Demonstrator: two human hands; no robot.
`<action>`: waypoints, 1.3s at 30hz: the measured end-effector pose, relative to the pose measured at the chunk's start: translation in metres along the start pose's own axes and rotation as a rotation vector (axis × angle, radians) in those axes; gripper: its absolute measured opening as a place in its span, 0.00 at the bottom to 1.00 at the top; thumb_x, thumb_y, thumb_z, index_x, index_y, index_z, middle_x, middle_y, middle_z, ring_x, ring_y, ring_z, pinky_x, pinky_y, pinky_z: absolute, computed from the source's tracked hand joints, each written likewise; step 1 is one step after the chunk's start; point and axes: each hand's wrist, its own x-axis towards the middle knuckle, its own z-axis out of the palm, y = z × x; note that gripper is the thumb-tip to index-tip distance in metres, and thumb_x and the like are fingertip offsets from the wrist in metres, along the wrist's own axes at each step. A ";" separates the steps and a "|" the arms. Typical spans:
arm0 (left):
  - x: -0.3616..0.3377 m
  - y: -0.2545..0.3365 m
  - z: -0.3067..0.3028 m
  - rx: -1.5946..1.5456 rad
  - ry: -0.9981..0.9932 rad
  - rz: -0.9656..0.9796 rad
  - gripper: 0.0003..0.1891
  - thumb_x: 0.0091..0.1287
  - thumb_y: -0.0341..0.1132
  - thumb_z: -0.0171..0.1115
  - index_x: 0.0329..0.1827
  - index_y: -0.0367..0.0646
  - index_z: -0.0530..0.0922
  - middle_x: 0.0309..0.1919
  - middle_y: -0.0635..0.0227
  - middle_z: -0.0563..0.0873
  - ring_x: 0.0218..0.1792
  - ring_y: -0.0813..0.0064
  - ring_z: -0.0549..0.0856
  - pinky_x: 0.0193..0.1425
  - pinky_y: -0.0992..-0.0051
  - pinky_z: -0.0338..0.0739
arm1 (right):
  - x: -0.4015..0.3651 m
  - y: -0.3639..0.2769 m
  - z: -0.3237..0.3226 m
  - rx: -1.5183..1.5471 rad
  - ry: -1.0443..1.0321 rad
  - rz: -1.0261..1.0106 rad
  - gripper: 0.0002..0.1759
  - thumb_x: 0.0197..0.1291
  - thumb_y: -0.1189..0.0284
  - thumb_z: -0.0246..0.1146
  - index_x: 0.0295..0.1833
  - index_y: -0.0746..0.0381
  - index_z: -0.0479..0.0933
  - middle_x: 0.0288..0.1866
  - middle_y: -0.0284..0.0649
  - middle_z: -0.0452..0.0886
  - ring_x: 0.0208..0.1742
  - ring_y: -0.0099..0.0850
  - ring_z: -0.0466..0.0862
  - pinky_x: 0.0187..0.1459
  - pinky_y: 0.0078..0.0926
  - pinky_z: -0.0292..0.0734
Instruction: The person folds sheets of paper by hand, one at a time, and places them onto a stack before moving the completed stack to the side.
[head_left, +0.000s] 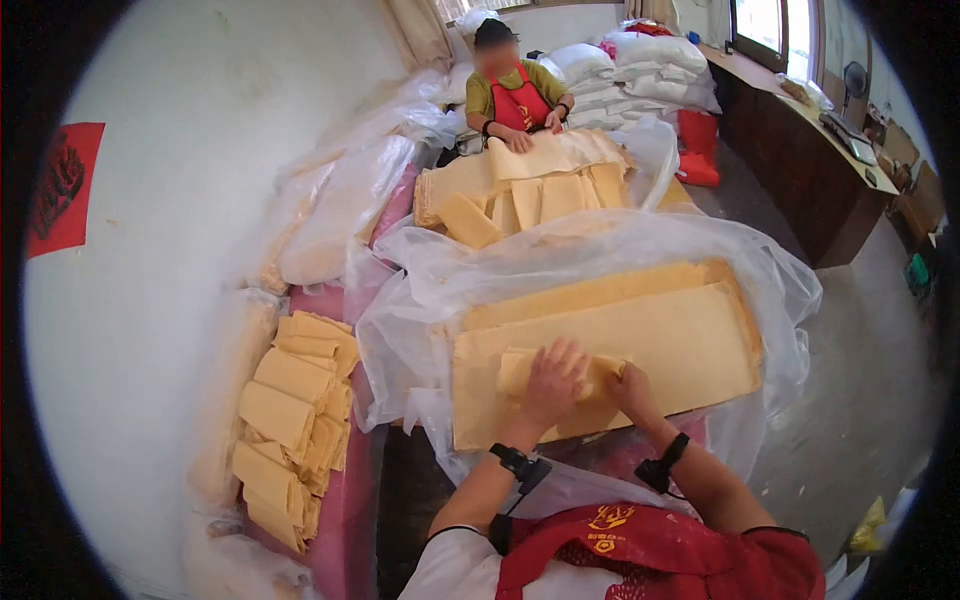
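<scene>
A wide stack of thin, pale-yellow sheets (660,330) lies in front of me on clear plastic. On top of it is a smaller folded yellow sheet (515,372). My left hand (557,380) rests on this folded piece with its fingers stretched out and slightly blurred. At the piece's right end, the fingers of my right hand (628,390) are closed on its edge. Both wrists wear black bands.
Clear plastic sheeting (400,330) surrounds the stack. Folded yellow bundles (290,390) are piled on the left. Across the table, a person (515,95) in a red apron handles another yellow sheet (555,155). White sacks (640,75) stand behind, and a long counter (790,140) on the right.
</scene>
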 end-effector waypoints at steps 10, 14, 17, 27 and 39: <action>0.001 -0.002 0.030 0.071 -0.139 -0.002 0.28 0.68 0.53 0.53 0.70 0.60 0.67 0.70 0.64 0.66 0.71 0.57 0.62 0.70 0.43 0.53 | 0.003 -0.054 -0.040 -0.289 0.038 -0.043 0.20 0.54 0.71 0.60 0.53 0.65 0.71 0.56 0.53 0.73 0.60 0.51 0.72 0.58 0.49 0.68; 0.016 0.001 0.012 0.170 -0.511 -0.030 0.29 0.70 0.54 0.50 0.73 0.59 0.63 0.72 0.65 0.63 0.73 0.58 0.60 0.70 0.43 0.53 | 0.001 -0.078 -0.025 -0.459 0.001 -0.549 0.30 0.54 0.63 0.64 0.61 0.64 0.68 0.66 0.53 0.66 0.70 0.51 0.63 0.68 0.50 0.57; -0.009 -0.034 0.032 0.102 -0.177 -0.085 0.29 0.69 0.51 0.51 0.73 0.57 0.62 0.71 0.65 0.63 0.72 0.58 0.59 0.70 0.42 0.54 | -0.006 -0.058 -0.005 -0.315 -0.199 -0.478 0.44 0.51 0.50 0.67 0.67 0.67 0.64 0.70 0.56 0.63 0.74 0.53 0.59 0.73 0.51 0.48; -0.035 -0.082 0.013 0.005 -0.096 -0.294 0.22 0.58 0.40 0.59 0.55 0.41 0.74 0.56 0.54 0.78 0.61 0.53 0.74 0.63 0.55 0.68 | 0.010 -0.001 -0.037 -0.818 -0.260 -0.874 0.27 0.54 0.68 0.62 0.60 0.63 0.71 0.67 0.46 0.70 0.72 0.43 0.65 0.72 0.53 0.51; -0.191 -0.069 -0.238 -0.882 0.803 -1.029 0.08 0.72 0.36 0.54 0.46 0.42 0.77 0.38 0.74 0.81 0.39 0.82 0.80 0.44 0.78 0.76 | 0.032 -0.182 -0.051 -0.256 -0.130 -0.926 0.20 0.56 0.79 0.60 0.56 0.60 0.74 0.66 0.48 0.70 0.70 0.46 0.67 0.66 0.52 0.62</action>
